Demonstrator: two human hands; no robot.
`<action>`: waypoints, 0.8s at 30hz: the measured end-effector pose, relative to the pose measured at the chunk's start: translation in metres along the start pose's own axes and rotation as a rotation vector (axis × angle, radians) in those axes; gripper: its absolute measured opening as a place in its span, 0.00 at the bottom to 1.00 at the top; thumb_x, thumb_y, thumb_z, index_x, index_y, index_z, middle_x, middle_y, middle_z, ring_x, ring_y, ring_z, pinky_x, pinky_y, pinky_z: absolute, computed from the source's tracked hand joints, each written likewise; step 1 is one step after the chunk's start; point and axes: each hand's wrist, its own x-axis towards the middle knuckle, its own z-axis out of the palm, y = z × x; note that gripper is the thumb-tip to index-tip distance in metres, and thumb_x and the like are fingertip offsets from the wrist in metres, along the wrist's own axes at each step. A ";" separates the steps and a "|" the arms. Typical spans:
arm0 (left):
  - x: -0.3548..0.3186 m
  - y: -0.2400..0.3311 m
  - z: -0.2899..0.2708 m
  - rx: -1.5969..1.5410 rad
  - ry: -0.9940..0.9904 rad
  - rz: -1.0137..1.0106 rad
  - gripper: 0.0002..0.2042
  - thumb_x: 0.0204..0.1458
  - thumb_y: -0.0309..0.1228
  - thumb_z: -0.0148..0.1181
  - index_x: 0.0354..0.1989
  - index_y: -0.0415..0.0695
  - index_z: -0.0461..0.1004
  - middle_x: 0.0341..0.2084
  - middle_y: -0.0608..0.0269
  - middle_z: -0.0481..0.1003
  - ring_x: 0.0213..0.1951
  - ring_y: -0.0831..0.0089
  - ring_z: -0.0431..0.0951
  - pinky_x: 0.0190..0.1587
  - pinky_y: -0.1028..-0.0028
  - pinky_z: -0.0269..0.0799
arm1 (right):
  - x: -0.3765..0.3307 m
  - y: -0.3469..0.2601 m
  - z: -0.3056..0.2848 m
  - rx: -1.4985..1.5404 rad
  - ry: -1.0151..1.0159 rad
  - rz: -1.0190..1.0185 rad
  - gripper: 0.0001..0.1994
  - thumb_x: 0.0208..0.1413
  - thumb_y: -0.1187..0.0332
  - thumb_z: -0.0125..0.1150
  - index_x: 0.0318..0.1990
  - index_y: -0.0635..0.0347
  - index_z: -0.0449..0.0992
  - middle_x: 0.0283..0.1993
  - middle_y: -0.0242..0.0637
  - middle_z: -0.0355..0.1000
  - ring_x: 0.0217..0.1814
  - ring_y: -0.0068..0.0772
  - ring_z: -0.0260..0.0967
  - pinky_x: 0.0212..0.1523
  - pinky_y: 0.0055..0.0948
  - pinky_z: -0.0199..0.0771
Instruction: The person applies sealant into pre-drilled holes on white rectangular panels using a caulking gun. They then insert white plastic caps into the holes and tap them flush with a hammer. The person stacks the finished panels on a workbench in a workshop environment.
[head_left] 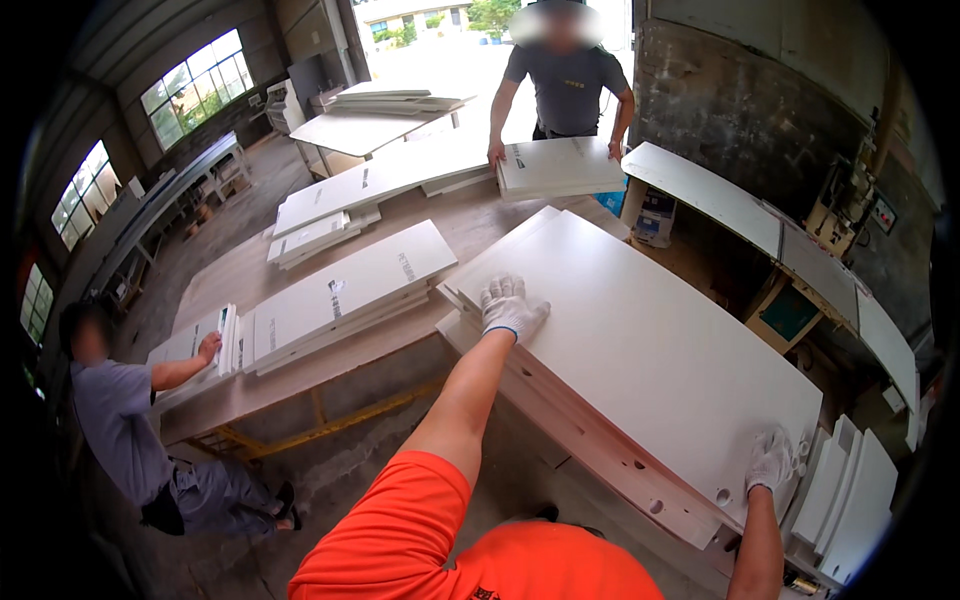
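Observation:
A large white panel (640,320) lies in front of me on top of other panels (600,440). Round holes show near its right end and in the panel edges below. My left hand (514,310), in a white knit glove, rests flat on the panel's left end with its fingers spread. Toward the opposite end, my right hand (770,462), gloved too, lies on the surface beside small round holes, its fingers stretched out. Neither hand is wrapped round anything.
Panel stacks (345,290) cover the wooden table (230,280) on the left. A co-worker (125,400) at left touches boards there; another person (568,80) across holds a panel stack (560,168). More panels (850,490) lean at right, near a long bench (720,195).

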 end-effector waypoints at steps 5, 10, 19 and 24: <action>-0.001 -0.003 0.001 -0.032 0.013 -0.002 0.50 0.61 0.67 0.52 0.83 0.42 0.56 0.84 0.45 0.50 0.85 0.48 0.42 0.84 0.49 0.33 | 0.002 -0.017 -0.013 0.001 -0.067 0.052 0.23 0.66 0.54 0.65 0.60 0.59 0.79 0.63 0.52 0.77 0.69 0.57 0.71 0.69 0.52 0.69; -0.002 -0.005 0.005 -0.064 0.039 -0.002 0.50 0.61 0.66 0.53 0.83 0.42 0.56 0.84 0.45 0.50 0.85 0.48 0.42 0.84 0.49 0.34 | 0.004 -0.008 -0.007 -0.023 -0.079 0.042 0.21 0.67 0.53 0.63 0.59 0.56 0.80 0.61 0.49 0.79 0.66 0.56 0.73 0.65 0.50 0.72; 0.000 -0.008 0.004 -0.064 0.024 -0.007 0.50 0.60 0.67 0.53 0.83 0.43 0.57 0.84 0.45 0.50 0.85 0.48 0.41 0.84 0.49 0.33 | 0.004 -0.017 -0.013 0.009 -0.108 0.075 0.23 0.66 0.54 0.65 0.61 0.59 0.79 0.64 0.51 0.78 0.69 0.56 0.72 0.69 0.51 0.71; 0.000 -0.005 0.005 -0.053 0.035 -0.004 0.50 0.60 0.67 0.52 0.83 0.42 0.56 0.84 0.45 0.49 0.85 0.48 0.42 0.84 0.49 0.34 | 0.005 -0.012 -0.010 -0.010 -0.088 0.051 0.23 0.66 0.54 0.65 0.60 0.59 0.80 0.63 0.50 0.78 0.69 0.55 0.72 0.68 0.51 0.71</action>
